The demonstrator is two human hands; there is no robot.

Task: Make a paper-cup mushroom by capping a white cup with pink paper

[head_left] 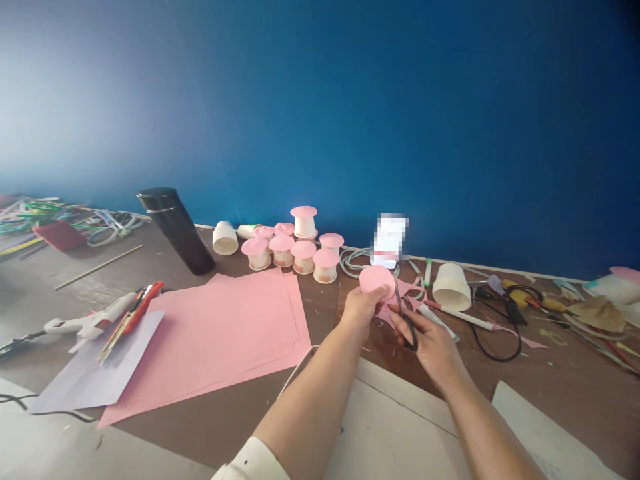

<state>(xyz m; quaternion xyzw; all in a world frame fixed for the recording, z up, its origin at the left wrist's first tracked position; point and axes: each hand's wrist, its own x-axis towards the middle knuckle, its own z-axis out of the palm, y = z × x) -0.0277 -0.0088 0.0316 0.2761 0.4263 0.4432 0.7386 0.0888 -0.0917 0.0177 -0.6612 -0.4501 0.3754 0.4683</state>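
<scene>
Between the thumb and fingers of my left hand (pixel 361 310) is a round pink paper disc (pixel 375 277), held up over the table. My right hand (pixel 425 340) grips a pair of dark-handled scissors (pixel 411 330), whose blades stand upright at the disc's right edge. Whether the blades are parted is hard to see. Pink paper scraps (pixel 411 293) lie just behind and below the hands. To the left, several small paper cups with pink disc tops (pixel 304 257) stand grouped near the wall, one stacked above the others.
Pink sheets (pixel 225 327) cover the table's left part. On them lie a white sheet (pixel 135 373), a red utility knife (pixel 135 313) and a glue gun (pixel 90 323). Behind stands a black flask (pixel 177 230). A phone (pixel 389 240), cables (pixel 500 320) and a bare cup (pixel 451 287) are rightward.
</scene>
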